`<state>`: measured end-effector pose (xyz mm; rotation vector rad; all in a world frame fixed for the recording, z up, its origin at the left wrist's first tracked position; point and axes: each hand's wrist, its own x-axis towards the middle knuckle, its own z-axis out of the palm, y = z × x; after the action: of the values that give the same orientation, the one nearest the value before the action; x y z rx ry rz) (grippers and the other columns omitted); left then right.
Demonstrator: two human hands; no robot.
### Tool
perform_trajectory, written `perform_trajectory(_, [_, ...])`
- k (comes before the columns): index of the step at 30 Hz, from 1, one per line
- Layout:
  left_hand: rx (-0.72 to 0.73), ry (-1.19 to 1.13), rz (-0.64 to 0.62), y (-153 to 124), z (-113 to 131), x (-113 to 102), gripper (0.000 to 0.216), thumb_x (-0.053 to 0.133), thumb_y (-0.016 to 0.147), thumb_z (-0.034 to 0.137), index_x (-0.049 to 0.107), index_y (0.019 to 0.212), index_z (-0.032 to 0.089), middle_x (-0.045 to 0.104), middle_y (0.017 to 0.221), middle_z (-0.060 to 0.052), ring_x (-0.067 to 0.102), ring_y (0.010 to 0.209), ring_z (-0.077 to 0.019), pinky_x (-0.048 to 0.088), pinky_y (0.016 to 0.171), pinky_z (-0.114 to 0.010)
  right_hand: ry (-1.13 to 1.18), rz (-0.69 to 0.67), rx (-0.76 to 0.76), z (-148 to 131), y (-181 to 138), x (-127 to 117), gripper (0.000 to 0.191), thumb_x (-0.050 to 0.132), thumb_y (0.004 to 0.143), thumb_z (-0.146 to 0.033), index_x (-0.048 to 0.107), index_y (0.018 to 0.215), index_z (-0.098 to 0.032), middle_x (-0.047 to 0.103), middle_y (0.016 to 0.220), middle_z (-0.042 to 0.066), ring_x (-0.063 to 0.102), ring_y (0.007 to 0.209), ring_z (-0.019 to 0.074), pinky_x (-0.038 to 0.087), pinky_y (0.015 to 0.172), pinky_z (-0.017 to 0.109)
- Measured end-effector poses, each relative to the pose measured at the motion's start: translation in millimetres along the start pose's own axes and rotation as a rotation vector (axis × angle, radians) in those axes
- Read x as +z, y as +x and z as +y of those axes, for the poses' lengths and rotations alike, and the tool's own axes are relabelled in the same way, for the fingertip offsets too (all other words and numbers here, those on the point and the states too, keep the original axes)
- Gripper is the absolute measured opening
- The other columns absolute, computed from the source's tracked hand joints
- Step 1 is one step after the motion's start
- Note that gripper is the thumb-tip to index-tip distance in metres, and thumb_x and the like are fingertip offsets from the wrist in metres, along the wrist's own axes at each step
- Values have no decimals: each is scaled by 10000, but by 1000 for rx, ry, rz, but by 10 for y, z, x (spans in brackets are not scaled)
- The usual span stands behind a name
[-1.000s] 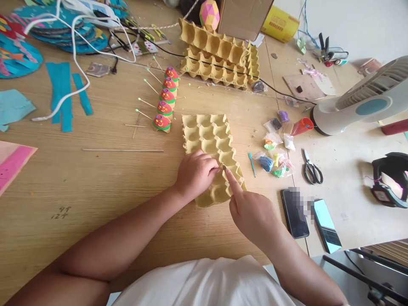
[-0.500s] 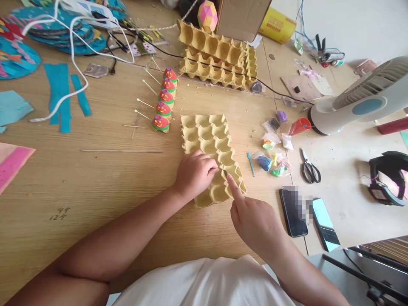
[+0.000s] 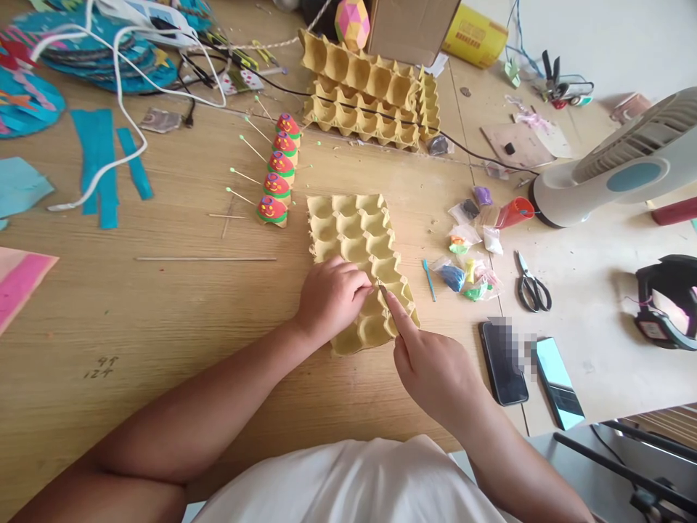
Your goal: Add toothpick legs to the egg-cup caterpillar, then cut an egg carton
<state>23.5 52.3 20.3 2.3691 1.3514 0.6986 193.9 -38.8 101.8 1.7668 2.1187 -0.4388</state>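
Observation:
A yellow cardboard egg tray (image 3: 351, 218) lies on the table in front of me. My left hand (image 3: 335, 296) rests on its left side, thumb and fingers closed on a ridge between the cups. Coming from the lower right, my right hand (image 3: 430, 356) is wrapped round a small knife (image 3: 382, 290). The index finger stretches along the knife, whose handle is hidden in the palm. Its tip meets the tray's ridge close to my left thumb. Left of the tray stands a painted egg-carton caterpillar (image 3: 280, 163) with red smiling bumps and green-tipped sticks.
More egg trays (image 3: 362, 87) are stacked at the back. Bags of coloured clay (image 3: 451, 276), scissors (image 3: 532, 283), a phone (image 3: 504, 363) and a white fan (image 3: 621, 167) occupy the right. A thin stick (image 3: 207, 258), blue strips (image 3: 98, 167) and a white cable (image 3: 123, 80) lie to the left.
The knife and my right index finger have shifted slightly up and left along the tray's ridge, with more of the blade showing. My left hand stays in place.

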Motion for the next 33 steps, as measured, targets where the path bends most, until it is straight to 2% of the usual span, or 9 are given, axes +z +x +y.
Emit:
perform_trajectory(5, [-7, -10, -2, -2, -2, 3, 176, 670, 901, 272, 690, 732, 226, 667, 736, -12, 539, 792, -208, 361, 682, -344, -69, -92, 27, -46, 34, -158, 678, 345, 992, -203, 137, 1638, -210, 717, 693, 2, 668, 594, 177, 237, 484, 294])
perform_trajectory(9, [-17, -12, -9, 0, 1, 0, 187, 662, 907, 273, 688, 728, 223, 661, 732, -11, 534, 794, -205, 363, 689, -339, -139, -132, 19, -58, 76, -301, 673, 340, 988, -198, 158, 1636, -215, 666, 616, -10, 617, 517, 162, 203, 463, 293])
perform_trajectory(14, [-15, -3, -12, 5, 7, -1, 212, 654, 912, 278, 678, 709, 218, 657, 718, -11, 530, 786, -205, 349, 683, -339, -165, -192, 10, -56, 131, -471, 651, 342, 987, -193, 219, 1625, -230, 634, 589, -36, 496, 372, 95, 259, 455, 260])
perform_trajectory(21, [-22, -21, 0, -1, 3, 9, 199, 662, 902, 281, 680, 711, 227, 660, 716, -4, 534, 789, -206, 358, 682, -346, -134, -249, 11, -70, 197, -646, 641, 363, 973, -170, 288, 1607, -232, 647, 595, -34, 514, 369, 92, 331, 485, 253])
perform_trajectory(26, [-23, -39, 14, -3, -4, 15, 181, 661, 896, 266, 687, 721, 228, 667, 723, -8, 542, 800, -209, 367, 689, -345, -140, -240, 11, -58, 209, -645, 621, 351, 981, -191, 311, 1600, -229, 646, 584, -31, 535, 389, 104, 337, 506, 257])
perform_trajectory(30, [-22, -36, 15, -1, -3, 22, 187, 653, 900, 267, 690, 720, 230, 668, 723, -11, 541, 793, -208, 362, 683, -346, -146, -223, 5, -53, 186, -567, 629, 343, 978, -179, 290, 1605, -187, 589, 502, -44, 516, 370, 112, 305, 489, 262])
perform_trajectory(33, [-20, -29, 12, -2, -3, 19, 197, 652, 902, 267, 687, 713, 227, 666, 721, -12, 540, 790, -207, 356, 678, -345, -156, -214, 10, -68, 167, -534, 625, 334, 983, -193, 288, 1606, -198, 603, 530, -41, 507, 366, 104, 289, 482, 265])
